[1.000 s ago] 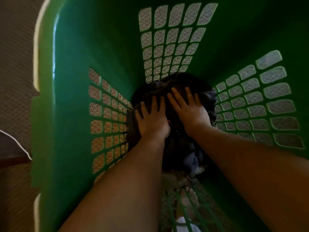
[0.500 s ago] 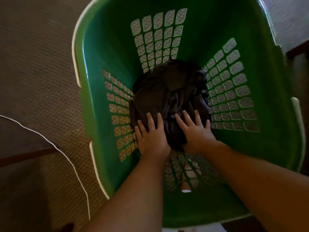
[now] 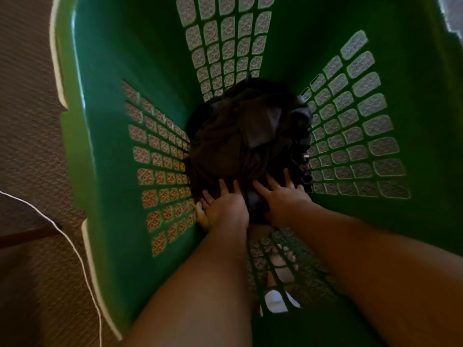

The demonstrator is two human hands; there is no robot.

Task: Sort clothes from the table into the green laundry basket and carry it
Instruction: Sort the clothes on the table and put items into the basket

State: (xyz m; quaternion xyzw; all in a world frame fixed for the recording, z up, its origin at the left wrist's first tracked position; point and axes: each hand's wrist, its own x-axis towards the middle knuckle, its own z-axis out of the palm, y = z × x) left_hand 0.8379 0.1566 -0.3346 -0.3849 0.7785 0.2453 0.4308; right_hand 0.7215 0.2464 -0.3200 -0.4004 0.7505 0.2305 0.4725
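Observation:
The green laundry basket fills most of the view, and I look straight down into it. A pile of dark clothes lies at its bottom. Both my arms reach deep inside. My left hand rests flat on the near left edge of the pile with fingers spread. My right hand lies flat on the near right part of the pile, fingers straight and spread. Neither hand curls round the cloth.
The basket stands on brown patterned carpet. A white cord runs across the carpet at the left. My feet show through the basket's near lattice wall. A dark wooden edge lies at the far left.
Both hands have slid from the middle of the pile toward its near edge. The view first pulled back from the basket, then moved closer again.

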